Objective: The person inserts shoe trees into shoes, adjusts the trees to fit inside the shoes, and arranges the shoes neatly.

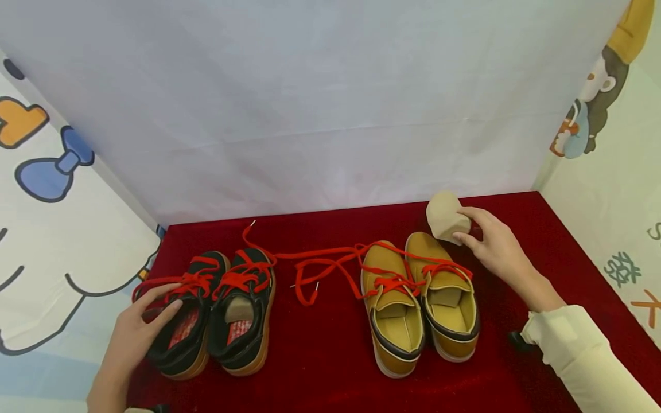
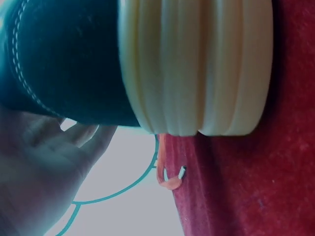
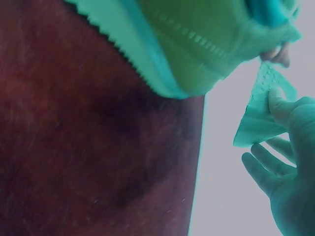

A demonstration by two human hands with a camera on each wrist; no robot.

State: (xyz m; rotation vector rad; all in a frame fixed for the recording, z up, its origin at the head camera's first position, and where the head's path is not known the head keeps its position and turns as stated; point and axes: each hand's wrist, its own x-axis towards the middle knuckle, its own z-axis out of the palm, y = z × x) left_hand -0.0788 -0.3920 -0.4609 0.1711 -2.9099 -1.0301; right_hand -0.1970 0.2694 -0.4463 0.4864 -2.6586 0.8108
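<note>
My left hand (image 1: 131, 330) is at the outer side of the left black shoe (image 1: 178, 355), thumb over its opening and fingers by its red laces. In the left wrist view that hand (image 2: 44, 162) lies along the dark upper (image 2: 69, 64), above the ribbed tan sole (image 2: 197, 69). My right hand (image 1: 496, 244) pinches a beige moulded shoe insert (image 1: 444, 215) above the far right of the red cloth. The right wrist view shows the thumb on the insert's (image 3: 261, 113) dimpled face, other fingers spread. Similar inserts sit inside the right black shoe (image 1: 260, 344) and both tan shoes.
Two tan shoes, the left one (image 1: 384, 258) and the right one (image 1: 457, 344), stand side by side on the red cloth (image 1: 315, 367). Long red laces (image 1: 325, 252) trail between the pairs. A pale curtain (image 1: 330, 103) hangs behind, with printed panels at both sides.
</note>
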